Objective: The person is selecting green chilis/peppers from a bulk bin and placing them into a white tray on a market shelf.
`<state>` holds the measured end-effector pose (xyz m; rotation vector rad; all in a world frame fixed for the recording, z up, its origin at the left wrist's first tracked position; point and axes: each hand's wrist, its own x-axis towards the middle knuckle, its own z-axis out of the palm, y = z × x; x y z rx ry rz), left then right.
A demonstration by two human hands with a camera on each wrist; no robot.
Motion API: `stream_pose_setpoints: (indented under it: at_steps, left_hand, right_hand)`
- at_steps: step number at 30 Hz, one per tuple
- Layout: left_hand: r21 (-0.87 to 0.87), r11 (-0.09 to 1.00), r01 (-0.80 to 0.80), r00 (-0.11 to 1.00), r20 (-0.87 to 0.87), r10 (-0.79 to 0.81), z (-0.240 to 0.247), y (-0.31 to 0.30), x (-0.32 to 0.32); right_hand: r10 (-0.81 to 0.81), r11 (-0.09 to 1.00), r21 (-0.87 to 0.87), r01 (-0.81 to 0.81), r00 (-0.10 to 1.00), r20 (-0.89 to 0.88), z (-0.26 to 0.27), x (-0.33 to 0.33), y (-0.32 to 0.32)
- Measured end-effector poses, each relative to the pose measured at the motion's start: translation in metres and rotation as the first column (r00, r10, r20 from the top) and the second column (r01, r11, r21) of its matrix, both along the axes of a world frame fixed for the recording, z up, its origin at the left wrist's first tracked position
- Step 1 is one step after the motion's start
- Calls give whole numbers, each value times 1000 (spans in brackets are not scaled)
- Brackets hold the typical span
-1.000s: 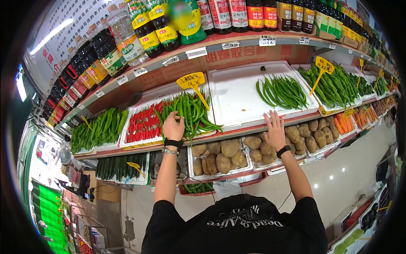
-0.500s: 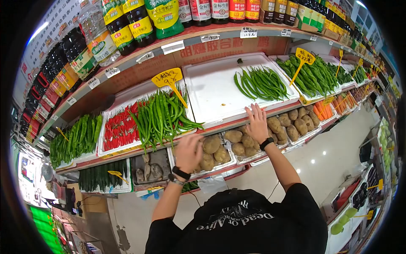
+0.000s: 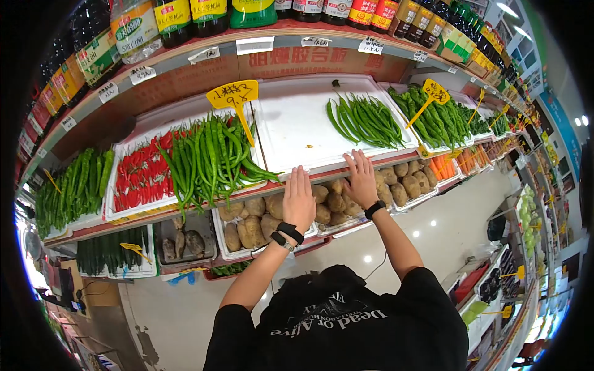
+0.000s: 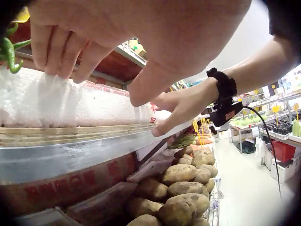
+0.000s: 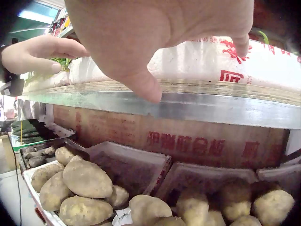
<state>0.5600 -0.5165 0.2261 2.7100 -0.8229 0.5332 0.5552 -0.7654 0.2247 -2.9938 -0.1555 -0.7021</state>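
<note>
My left hand [image 3: 299, 201] is at the front edge of a white foam tray [image 3: 284, 123], its fingers straight and holding nothing. Beside it, a short way to the right, my right hand [image 3: 362, 185] rests its outstretched fingers at the same edge. In the left wrist view the fingertips [image 4: 66, 66] reach the top of the foam wall [image 4: 84, 106]. Long green chillies [image 3: 366, 120] lie in the right half of this tray. The tray on the left holds a heap of green chillies [image 3: 213, 154] and red chillies [image 3: 143, 173].
Trays of potatoes [image 3: 250, 232] stand on a lower level under the hands. Above runs a shelf of sauce bottles [image 3: 207, 15] with price labels. Yellow price signs [image 3: 234, 94] stick up from the trays. More green peppers [image 3: 433, 114] and carrots [image 3: 443, 167] are to the right.
My left hand has left the green chillies in the left tray and moved right to the white tray's edge, its fingers now straight. The right hand stays at that edge. The head view has shifted.
</note>
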Motion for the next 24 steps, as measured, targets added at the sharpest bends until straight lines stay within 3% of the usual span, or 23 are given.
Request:
stream_pose_setpoints:
  at_steps: [20,24]
  left_hand:
    - [-3,980,-200,977,79,200,6,-25,10]
    - [-51,969,-242,961,127,246,16,-33,11]
  right_hand:
    - [0,999,54,0,1000,16,1,8,6]
    - [146,967,200,-157,987,68,36,44,-10]
